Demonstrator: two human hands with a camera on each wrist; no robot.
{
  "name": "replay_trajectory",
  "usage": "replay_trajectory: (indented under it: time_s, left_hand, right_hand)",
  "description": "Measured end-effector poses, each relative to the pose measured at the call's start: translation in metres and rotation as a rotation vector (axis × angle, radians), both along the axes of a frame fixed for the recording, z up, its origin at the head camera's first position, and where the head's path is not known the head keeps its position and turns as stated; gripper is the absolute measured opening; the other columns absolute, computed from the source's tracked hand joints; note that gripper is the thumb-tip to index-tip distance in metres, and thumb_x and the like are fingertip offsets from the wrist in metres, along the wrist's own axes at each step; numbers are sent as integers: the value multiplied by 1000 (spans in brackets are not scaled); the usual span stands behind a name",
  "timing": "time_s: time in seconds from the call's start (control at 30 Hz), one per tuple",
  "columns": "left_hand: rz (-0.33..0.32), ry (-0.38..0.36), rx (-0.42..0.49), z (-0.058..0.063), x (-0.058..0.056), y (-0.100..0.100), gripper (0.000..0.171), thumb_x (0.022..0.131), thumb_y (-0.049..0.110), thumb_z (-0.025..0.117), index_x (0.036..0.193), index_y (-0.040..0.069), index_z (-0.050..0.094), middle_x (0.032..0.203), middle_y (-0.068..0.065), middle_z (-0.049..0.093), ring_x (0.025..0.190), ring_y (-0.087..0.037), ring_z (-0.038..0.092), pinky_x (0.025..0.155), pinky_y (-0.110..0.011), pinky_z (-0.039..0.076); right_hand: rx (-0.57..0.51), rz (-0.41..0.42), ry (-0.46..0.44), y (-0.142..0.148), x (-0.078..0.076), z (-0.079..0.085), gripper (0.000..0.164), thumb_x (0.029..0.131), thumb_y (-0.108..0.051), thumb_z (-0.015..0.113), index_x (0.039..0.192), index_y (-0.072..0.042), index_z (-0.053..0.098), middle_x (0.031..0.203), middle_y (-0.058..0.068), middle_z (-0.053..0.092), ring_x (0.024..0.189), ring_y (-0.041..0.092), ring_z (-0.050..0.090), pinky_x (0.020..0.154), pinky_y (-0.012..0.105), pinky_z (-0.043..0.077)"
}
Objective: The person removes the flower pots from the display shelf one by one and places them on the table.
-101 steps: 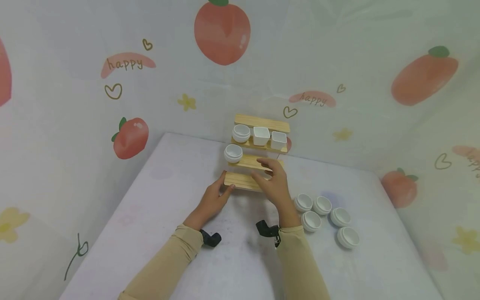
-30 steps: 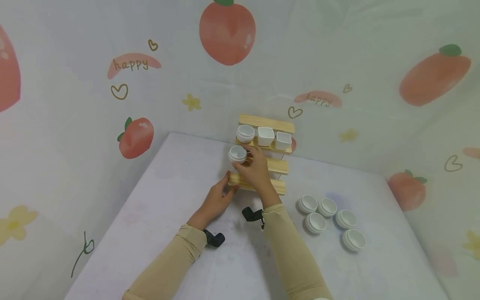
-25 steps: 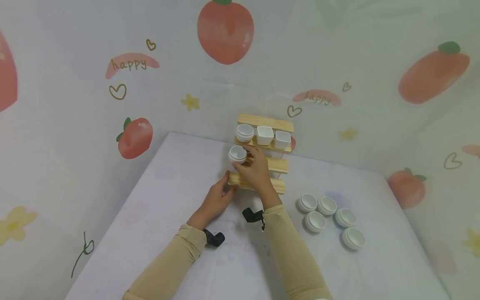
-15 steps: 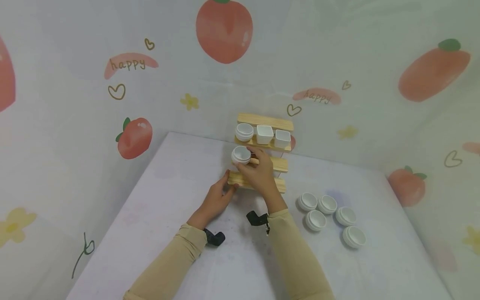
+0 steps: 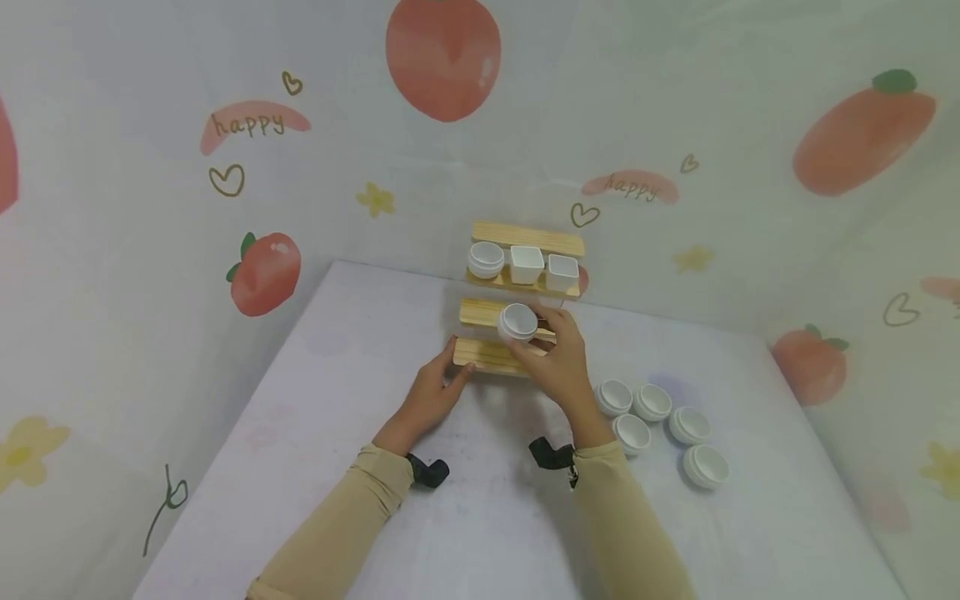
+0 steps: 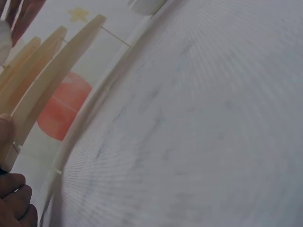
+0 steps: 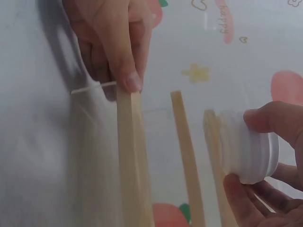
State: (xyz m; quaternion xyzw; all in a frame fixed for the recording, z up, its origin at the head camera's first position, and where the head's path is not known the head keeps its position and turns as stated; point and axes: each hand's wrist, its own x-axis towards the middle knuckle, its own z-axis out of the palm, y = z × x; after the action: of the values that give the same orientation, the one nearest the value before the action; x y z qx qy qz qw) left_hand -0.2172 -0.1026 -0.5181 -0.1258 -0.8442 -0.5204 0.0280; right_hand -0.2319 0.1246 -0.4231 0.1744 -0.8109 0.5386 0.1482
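My right hand [image 5: 558, 354] pinches a small round white pot [image 5: 517, 322] between thumb and fingers at the middle tier of a stand with wooden slats [image 5: 491, 354]. Whether the pot touches its slat I cannot tell. In the right wrist view the ribbed side of that pot [image 7: 246, 149] shows between the thumb and fingers. At the stand's front left corner, my left hand [image 5: 431, 396] grips the end of the lowest slat, thumb on top; the right wrist view shows this left hand [image 7: 113, 42] too. One round pot [image 5: 486, 260] and two square pots [image 5: 527, 264] sit on the upper tier.
Several round white pots [image 5: 652, 402] stand on the white tabletop [image 5: 300, 467] to the right of the stand, close to my right forearm. Behind the stand rises a fruit-printed cloth backdrop [image 5: 420, 167]. Each wrist wears a black camera mount [image 5: 427, 472].
My right hand came empty to the round pot at the middle tier's left end, took hold of it and has moved it right towards the middle. My left hand has kept its grip on the slat.
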Motion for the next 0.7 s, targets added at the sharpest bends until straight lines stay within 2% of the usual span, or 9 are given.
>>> replay_trajectory:
  time_s: [0.33,0.53,0.7]
  left_hand:
    - [0,-12,23,1,-3,-2,85,110,51,55,168,0,19,176,-16,21,164,-30,21,134,-48,22]
    - [-4,-27,22,0,-1,0,85,110,51,55,168,0,19,176,-18,21,164,-30,21,134,-48,23]
    - [-4,-34,24,-1,-1,1,85,110,50,55,168,-2,19,176,-19,21,164,-30,21,134,-48,23]
  right_hand:
    - [52,-63,-29,39,17,-4,72,85,-7,89,150,-3,58,136,19,57,124,33,62,93,15,60]
    - [88,-117,-43,63,30,-10,71,83,-5,91,147,-2,60,134,20,57,123,33,61,90,7,56]
    - [126,-149,-50,85,41,-13,70,81,-1,91,145,1,60,135,23,56,122,35,60,88,4,54]
